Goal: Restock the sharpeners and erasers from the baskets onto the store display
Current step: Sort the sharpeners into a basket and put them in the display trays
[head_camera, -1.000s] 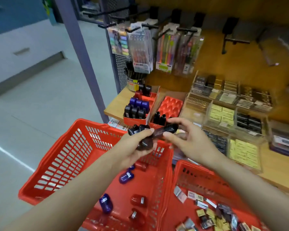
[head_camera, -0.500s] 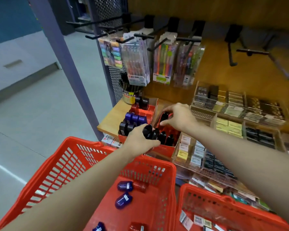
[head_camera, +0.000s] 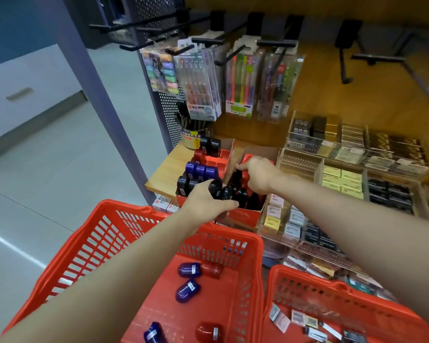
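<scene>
Two red sharpener display boxes stand on the wooden shelf, the left box (head_camera: 218,158) with black, blue and red sharpeners, the right box (head_camera: 245,215) with black ones. My left hand (head_camera: 206,203) grips black sharpeners (head_camera: 221,190) just above the right box's front. My right hand (head_camera: 256,175) reaches into that box, fingers curled round a black sharpener (head_camera: 235,177). The left red basket (head_camera: 89,243) holds blue and red sharpeners (head_camera: 187,289). The right red basket (head_camera: 332,290) holds small erasers (head_camera: 300,318).
Clear acrylic trays (head_camera: 320,167) of erasers fill the shelf to the right. Pen packs (head_camera: 203,87) hang on black hooks above. A pen cup (head_camera: 192,137) stands behind the left box. A grey-blue post (head_camera: 102,100) and open floor lie to the left.
Both hands moved from above the basket forward to the right display box. My right hand carried a black sharpener into it and pushed deeper; the view tilted toward the shelf.
</scene>
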